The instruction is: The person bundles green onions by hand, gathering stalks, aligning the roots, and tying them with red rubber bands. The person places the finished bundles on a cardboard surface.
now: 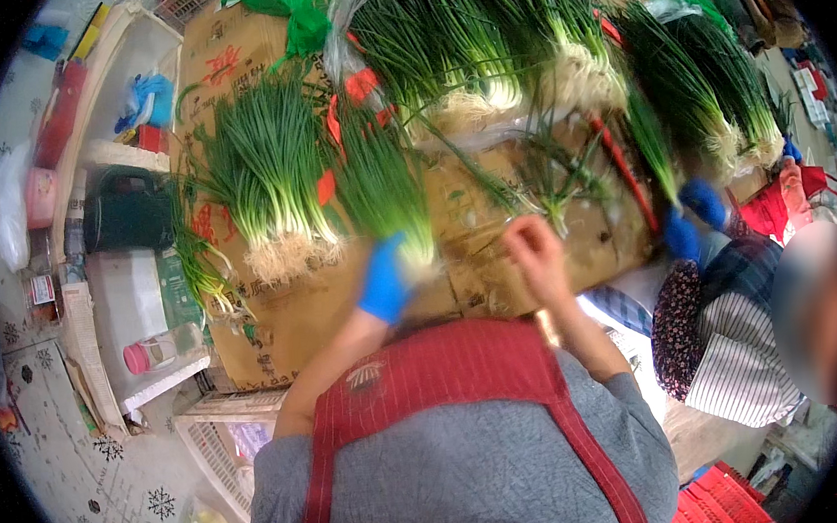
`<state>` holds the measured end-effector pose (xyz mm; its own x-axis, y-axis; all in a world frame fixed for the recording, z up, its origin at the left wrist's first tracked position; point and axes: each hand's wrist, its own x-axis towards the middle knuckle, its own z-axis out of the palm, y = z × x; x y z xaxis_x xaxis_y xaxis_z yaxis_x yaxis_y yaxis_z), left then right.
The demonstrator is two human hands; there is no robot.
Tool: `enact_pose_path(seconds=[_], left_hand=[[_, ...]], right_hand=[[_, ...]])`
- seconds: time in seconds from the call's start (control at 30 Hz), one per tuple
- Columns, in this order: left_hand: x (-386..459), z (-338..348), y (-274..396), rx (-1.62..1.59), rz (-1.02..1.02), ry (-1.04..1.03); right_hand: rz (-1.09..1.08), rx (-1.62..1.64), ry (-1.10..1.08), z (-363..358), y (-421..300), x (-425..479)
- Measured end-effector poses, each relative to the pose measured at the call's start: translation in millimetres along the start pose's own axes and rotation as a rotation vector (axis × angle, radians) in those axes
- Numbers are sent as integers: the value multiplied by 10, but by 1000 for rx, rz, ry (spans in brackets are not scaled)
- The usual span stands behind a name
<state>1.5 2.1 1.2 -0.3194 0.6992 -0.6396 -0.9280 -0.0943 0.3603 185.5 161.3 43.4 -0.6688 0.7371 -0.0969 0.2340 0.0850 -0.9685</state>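
Observation:
My left hand (385,278), in a blue glove, is closed around the lower end of a bunch of green onions (385,184). Motion blurs its pale root end. To the right, my bare right hand (537,254) is held over the cardboard with its fingers curled; blur hides whether anything thin is pinched there. Just beyond those fingers lie loose green onion stalks (560,174). Left of my gloved hand, a thick pile of green onions (273,170) rests with its roots towards me.
Flattened cardboard (308,340) covers the table. Large green onion bundles (463,50) line the back. At right, a co-worker's blue-gloved hands (683,234) hold onions (648,139). On the left, a foam box (129,286) holds a bottle (161,350) and a dark green case (128,207).

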Motion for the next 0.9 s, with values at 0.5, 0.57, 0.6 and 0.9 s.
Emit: enact_pose_path(seconds=[0.5,0.57,0.6,0.9], left_hand=[[94,-321,-55,631,283,-107],[20,-215,-20,667,252,-70],[6,-194,-14,695,249,-59],[40,-292,-6,586,323,-106]], right_hand=[[-211,-267,-155,924,-227,375],[-233,-320,-160,1043,-258,420],[-244,-346,-169,1076,-261,436],[-227,-181,-235,1138,-17,409]])
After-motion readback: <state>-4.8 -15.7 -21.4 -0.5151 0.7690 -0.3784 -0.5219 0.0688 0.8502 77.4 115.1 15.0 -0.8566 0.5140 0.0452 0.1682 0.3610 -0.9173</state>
